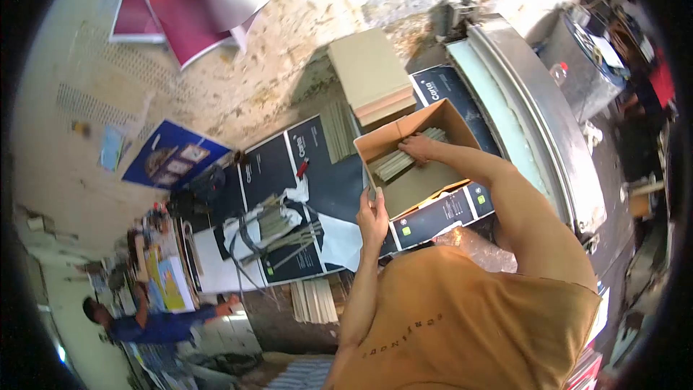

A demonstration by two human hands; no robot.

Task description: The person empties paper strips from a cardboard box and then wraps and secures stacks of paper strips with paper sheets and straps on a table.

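Note:
An open cardboard box [462,119] stands on the dark printed sheets [332,188] of the table. Inside it lies a bundle of grey-green board strips [393,165]. My right hand [417,149] reaches into the box, its fingers closed on the strips. At the box's near left corner is my left hand [373,213], thumb and fingers apart, against the outside of the cardboard. Another stack of strips [336,132] lies left of the box, beside a tall stack of grey boards [372,76].
Tangled strips and straps [267,231] lie on the table's left part, near a red object [302,168]. A metal machine [534,115] borders the right side. Another person [155,325] is at the lower left; a red-clad person [660,79] is at the far right.

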